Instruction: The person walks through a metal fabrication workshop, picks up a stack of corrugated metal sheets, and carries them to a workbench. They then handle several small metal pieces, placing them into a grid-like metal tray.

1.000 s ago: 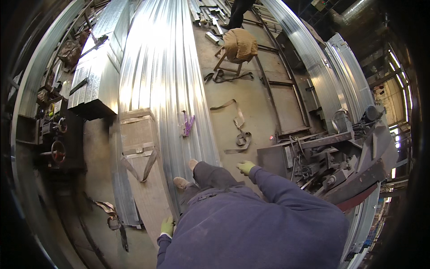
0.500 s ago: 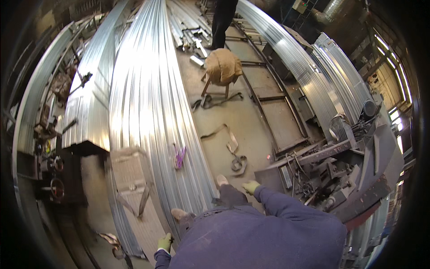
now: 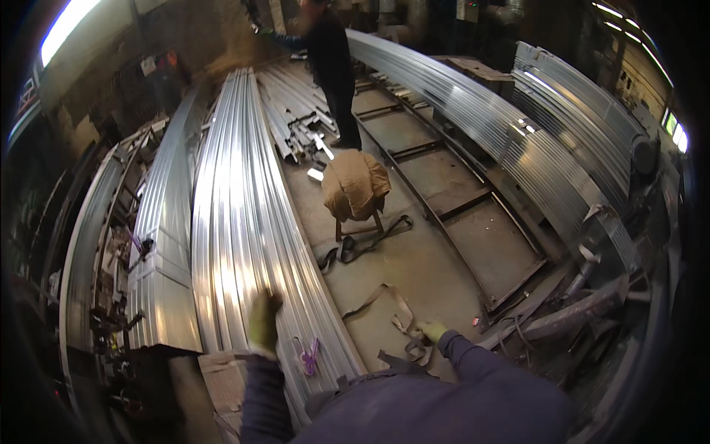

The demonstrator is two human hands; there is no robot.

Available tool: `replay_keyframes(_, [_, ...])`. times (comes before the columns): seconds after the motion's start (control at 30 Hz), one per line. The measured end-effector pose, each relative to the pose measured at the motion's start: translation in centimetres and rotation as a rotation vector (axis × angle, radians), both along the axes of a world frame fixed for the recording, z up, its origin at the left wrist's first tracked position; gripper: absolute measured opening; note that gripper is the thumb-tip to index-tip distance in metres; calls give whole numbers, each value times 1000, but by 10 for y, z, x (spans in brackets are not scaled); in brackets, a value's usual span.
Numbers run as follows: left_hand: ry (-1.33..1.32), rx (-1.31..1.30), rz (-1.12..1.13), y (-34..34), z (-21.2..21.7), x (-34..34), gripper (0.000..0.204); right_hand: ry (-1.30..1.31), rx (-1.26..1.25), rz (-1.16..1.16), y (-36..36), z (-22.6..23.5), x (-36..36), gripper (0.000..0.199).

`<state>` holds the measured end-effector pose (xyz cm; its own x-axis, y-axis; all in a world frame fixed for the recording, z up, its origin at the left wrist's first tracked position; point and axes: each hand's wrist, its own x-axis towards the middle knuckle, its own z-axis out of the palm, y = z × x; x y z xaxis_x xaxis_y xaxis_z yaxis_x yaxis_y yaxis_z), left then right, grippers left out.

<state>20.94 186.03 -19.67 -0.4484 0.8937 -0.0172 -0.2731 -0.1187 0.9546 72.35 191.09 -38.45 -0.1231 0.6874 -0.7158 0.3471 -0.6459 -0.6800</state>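
L hand (image 3: 264,322), gloved, is up over the ribbed metal stack (image 3: 237,229); contact w/ it can't be confirmed. Fingers look partly curled, but blur hides the grip – can't tell if spread or pressed together; no item seen in it. R hand (image 3: 431,329), also gloved, is low on the R side, just beside the loose strap (image 3: 393,296) on the floor; finger state unclear, contact w/ strap likewise.

Purple tool (image 3: 308,357), poss. scissors, lies on the stack near its R edge, btwn the hands. Cardboard box (image 3: 225,381) sits at lower L, partly hidden by the L sleeve.

Risks (judgement): tool could slide off if the stack is knocked or a sleeve catches it. Strap loops nr R hand could snag a foot; same for the dark strap (image 3: 346,253) by the cloth-covered stool (image 3: 355,185). Sheet edges could cut thru a glove if a hand drags along them. Co-worker (image 3: 336,74) stands beyond the stool, beside the steel floor frame (image 3: 467,203) – a trip point if anyone steps back w/o looking.
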Motion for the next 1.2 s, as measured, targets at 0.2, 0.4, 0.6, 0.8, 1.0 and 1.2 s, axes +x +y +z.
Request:
replay_keyframes(0.2, [730, 471, -806, 114, 229, 131, 29, 197, 65, -100, 52, 33, 19, 45])
replay_keyframes(0.4, [1098, 111, -1215, 223, 188, 176, 43, -3, -57, -227, 74, -6, 56, 40])
replay_keyframes(0.6, [1091, 172, -1285, 352, 127, 175, 43, 75, -145, -464, 145, 11, 65, 40])
replay_keyframes(0.8, [1223, 246, -1298, 462, 118, 171, 37, 20, -106, -597, 231, 24, 39, 40])
replay_keyframes(1.0, [1255, 73, -1209, 510, 112, 133, 40, -106, -147, -600, 330, 18, 27, 34])
replay_keyframes(1.2, [1250, -294, -1149, 523, 77, 97, 51, -197, 48, -460, 449, 2, 28, 38])
